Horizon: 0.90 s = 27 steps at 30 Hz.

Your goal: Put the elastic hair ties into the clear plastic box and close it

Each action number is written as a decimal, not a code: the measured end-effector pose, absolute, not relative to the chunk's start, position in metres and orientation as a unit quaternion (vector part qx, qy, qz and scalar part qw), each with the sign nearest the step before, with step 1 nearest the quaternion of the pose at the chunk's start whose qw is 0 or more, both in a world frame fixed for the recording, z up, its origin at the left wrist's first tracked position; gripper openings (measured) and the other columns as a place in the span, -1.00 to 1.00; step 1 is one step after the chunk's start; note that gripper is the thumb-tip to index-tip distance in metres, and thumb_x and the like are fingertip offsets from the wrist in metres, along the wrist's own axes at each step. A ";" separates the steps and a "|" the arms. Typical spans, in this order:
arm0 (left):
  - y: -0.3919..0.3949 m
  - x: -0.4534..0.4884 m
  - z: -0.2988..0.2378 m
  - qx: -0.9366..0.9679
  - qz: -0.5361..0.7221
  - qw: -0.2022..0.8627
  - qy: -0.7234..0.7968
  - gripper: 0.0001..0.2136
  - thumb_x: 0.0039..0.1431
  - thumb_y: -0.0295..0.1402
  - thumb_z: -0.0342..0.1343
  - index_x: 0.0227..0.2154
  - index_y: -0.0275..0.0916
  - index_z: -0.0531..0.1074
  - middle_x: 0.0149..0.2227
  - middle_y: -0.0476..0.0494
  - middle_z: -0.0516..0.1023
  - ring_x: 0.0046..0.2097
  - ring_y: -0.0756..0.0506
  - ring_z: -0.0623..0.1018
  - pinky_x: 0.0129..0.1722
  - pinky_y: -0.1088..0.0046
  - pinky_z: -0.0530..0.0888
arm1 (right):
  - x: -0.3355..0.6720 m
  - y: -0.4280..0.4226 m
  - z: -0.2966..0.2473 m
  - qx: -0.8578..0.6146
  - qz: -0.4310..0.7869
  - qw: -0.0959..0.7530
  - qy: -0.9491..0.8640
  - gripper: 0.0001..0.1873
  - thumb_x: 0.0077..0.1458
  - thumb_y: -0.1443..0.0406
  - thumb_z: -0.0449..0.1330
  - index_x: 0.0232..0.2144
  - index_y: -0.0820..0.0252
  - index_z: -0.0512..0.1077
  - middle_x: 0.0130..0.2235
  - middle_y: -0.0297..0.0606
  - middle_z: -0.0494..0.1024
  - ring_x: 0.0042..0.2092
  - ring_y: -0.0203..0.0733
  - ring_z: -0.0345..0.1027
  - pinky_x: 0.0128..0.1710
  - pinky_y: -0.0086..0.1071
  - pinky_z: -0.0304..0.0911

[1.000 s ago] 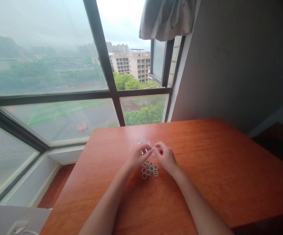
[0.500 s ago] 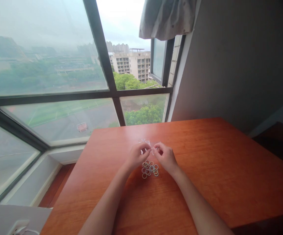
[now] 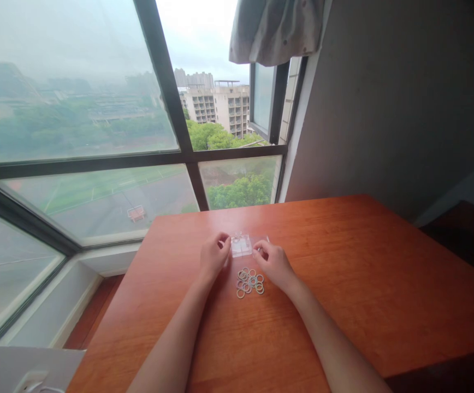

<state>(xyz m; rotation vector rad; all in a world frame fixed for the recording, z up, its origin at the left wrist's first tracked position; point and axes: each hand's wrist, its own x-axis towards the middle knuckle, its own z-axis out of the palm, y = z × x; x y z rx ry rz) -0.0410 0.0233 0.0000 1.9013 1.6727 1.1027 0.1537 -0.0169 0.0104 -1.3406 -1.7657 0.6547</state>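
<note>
A small clear plastic box (image 3: 241,246) stands on the table between my two hands, and a see-through flap, perhaps its lid, shows on its right. My left hand (image 3: 214,255) has thumb and fingers closed at the box's left edge. At the right edge, my right hand (image 3: 274,263) is closed with its fingertips against the clear plastic. Some tiny items seem to lie at the back of the box, too small to name. Nearer to me, a loose pile of pale rings (image 3: 250,282), several in number, lies flat on the wood.
The reddish-brown wooden table (image 3: 343,284) reaches up to large windows with dark frames (image 3: 138,158). A grey curtain (image 3: 276,33) hangs over an opened pane. A dark wall (image 3: 376,109) rises on the right, and a white socket (image 3: 34,379) shows at the lower left.
My hands have moved apart from where they met over the box. The left went leftward, the right slightly rightward, and the clear box now shows between them. The rings lie as before.
</note>
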 end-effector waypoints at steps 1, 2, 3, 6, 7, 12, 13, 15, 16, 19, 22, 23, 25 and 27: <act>0.024 -0.042 -0.002 0.673 0.387 0.189 0.601 -0.81 0.15 -0.24 0.03 -0.39 -0.23 0.48 -0.43 -0.05 0.57 -0.44 -0.02 0.49 -0.41 0.50 0.35 | 0.153 -0.017 0.009 -0.529 0.263 0.397 -0.703 -0.87 0.09 0.28 0.09 -0.41 0.16 0.41 -0.60 -0.45 0.34 -0.52 -0.32 0.23 -0.47 -0.47 0.06; 0.025 -0.043 -0.004 0.672 0.382 0.191 0.604 -0.80 0.15 -0.24 0.03 -0.39 -0.22 0.48 -0.43 -0.05 0.57 -0.44 -0.02 0.49 -0.42 0.50 0.35 | 0.153 -0.017 0.008 -0.527 0.266 0.391 -0.706 -0.88 0.09 0.28 0.09 -0.41 0.16 0.41 -0.59 -0.45 0.35 -0.52 -0.32 0.23 -0.47 -0.47 0.06; 0.026 -0.043 -0.005 0.674 0.378 0.193 0.605 -0.81 0.15 -0.24 0.04 -0.39 -0.22 0.48 -0.42 -0.05 0.57 -0.44 -0.02 0.50 -0.42 0.50 0.35 | 0.152 -0.017 0.007 -0.526 0.269 0.386 -0.709 -0.88 0.09 0.29 0.09 -0.41 0.16 0.41 -0.59 -0.45 0.36 -0.51 -0.32 0.24 -0.47 -0.47 0.07; 0.027 -0.044 -0.008 0.677 0.374 0.195 0.603 -0.81 0.14 -0.24 0.04 -0.37 -0.22 0.49 -0.40 -0.06 0.59 -0.43 -0.03 0.51 -0.42 0.51 0.36 | 0.152 -0.016 0.005 -0.523 0.271 0.378 -0.714 -0.89 0.09 0.30 0.09 -0.41 0.16 0.41 -0.57 -0.44 0.38 -0.50 -0.33 0.25 -0.45 -0.47 0.09; 0.027 -0.044 -0.008 0.676 0.375 0.195 0.604 -0.81 0.14 -0.24 0.04 -0.36 -0.22 0.49 -0.39 -0.06 0.59 -0.42 -0.03 0.51 -0.41 0.50 0.36 | 0.153 -0.016 0.005 -0.523 0.270 0.376 -0.716 -0.89 0.08 0.31 0.10 -0.42 0.16 0.41 -0.57 -0.44 0.39 -0.50 -0.33 0.25 -0.44 -0.47 0.09; 0.028 -0.045 -0.007 0.669 0.378 0.205 0.606 -0.79 0.14 -0.25 0.02 -0.33 -0.23 0.50 -0.38 -0.08 0.60 -0.41 -0.04 0.52 -0.41 0.50 0.37 | 0.154 -0.019 0.007 -0.469 0.302 0.339 -0.757 -0.89 0.04 0.35 0.11 -0.44 0.17 0.45 -0.58 -0.44 0.38 -0.52 -0.36 0.23 -0.47 -0.50 0.08; 0.028 -0.045 -0.007 0.669 0.378 0.206 0.605 -0.79 0.14 -0.25 0.02 -0.33 -0.23 0.50 -0.38 -0.08 0.60 -0.41 -0.04 0.52 -0.41 0.50 0.38 | 0.154 -0.021 0.007 -0.452 0.312 0.323 -0.771 -0.89 0.04 0.36 0.12 -0.44 0.17 0.46 -0.59 -0.45 0.38 -0.52 -0.37 0.22 -0.48 -0.51 0.07; 0.028 -0.045 -0.007 0.669 0.380 0.208 0.604 -0.79 0.14 -0.25 0.01 -0.33 -0.22 0.49 -0.37 -0.08 0.60 -0.41 -0.04 0.52 -0.41 0.49 0.38 | 0.153 -0.024 0.007 -0.429 0.319 0.292 -0.793 -0.87 0.02 0.36 0.13 -0.43 0.15 0.50 -0.59 -0.45 0.39 -0.53 -0.39 0.22 -0.49 -0.52 0.05; 0.027 -0.045 -0.006 0.668 0.381 0.209 0.604 -0.79 0.14 -0.25 0.01 -0.33 -0.22 0.49 -0.37 -0.08 0.60 -0.41 -0.04 0.52 -0.41 0.49 0.38 | 0.153 -0.026 0.006 -0.423 0.315 0.278 -0.803 -0.86 0.00 0.36 0.14 -0.43 0.14 0.51 -0.58 -0.45 0.40 -0.53 -0.39 0.22 -0.50 -0.52 0.04; 0.027 -0.044 -0.006 0.665 0.383 0.214 0.605 -0.79 0.14 -0.26 0.00 -0.33 -0.22 0.50 -0.37 -0.07 0.60 -0.41 -0.05 0.52 -0.41 0.49 0.38 | 0.153 -0.030 0.007 -0.415 0.294 0.245 -0.826 -0.85 -0.04 0.36 0.17 -0.41 0.09 0.55 -0.56 -0.45 0.43 -0.51 -0.39 0.22 -0.48 -0.51 0.02; 0.026 -0.044 -0.006 0.664 0.381 0.214 0.607 -0.79 0.13 -0.26 0.01 -0.32 -0.22 0.50 -0.37 -0.07 0.60 -0.41 -0.05 0.52 -0.41 0.50 0.38 | 0.153 -0.031 0.009 -0.413 0.286 0.218 -0.837 -0.84 -0.07 0.35 0.19 -0.40 0.07 0.56 -0.54 -0.45 0.45 -0.50 -0.38 0.23 -0.48 -0.51 0.01; 0.026 -0.044 -0.005 0.664 0.381 0.214 0.606 -0.79 0.13 -0.26 0.01 -0.32 -0.22 0.50 -0.37 -0.08 0.60 -0.41 -0.05 0.52 -0.41 0.50 0.38 | 0.153 -0.031 0.009 -0.414 0.285 0.211 -0.838 -0.84 -0.07 0.35 0.20 -0.40 0.06 0.56 -0.54 -0.45 0.45 -0.49 -0.38 0.24 -0.47 -0.51 0.01; 0.026 -0.044 -0.005 0.665 0.382 0.215 0.605 -0.78 0.13 -0.26 0.00 -0.32 -0.22 0.50 -0.37 -0.08 0.60 -0.41 -0.05 0.53 -0.41 0.50 0.38 | 0.153 -0.031 0.010 -0.418 0.284 0.202 -0.839 -0.84 -0.07 0.35 0.19 -0.40 0.07 0.56 -0.53 -0.44 0.47 -0.48 -0.37 0.26 -0.47 -0.50 0.01; 0.026 -0.044 -0.004 0.664 0.383 0.216 0.605 -0.78 0.13 -0.26 0.00 -0.32 -0.22 0.51 -0.38 -0.07 0.60 -0.40 -0.05 0.53 -0.40 0.49 0.39 | 0.152 -0.030 0.009 -0.420 0.283 0.199 -0.839 -0.84 -0.06 0.35 0.18 -0.41 0.08 0.56 -0.53 -0.43 0.47 -0.47 -0.36 0.27 -0.47 -0.50 0.02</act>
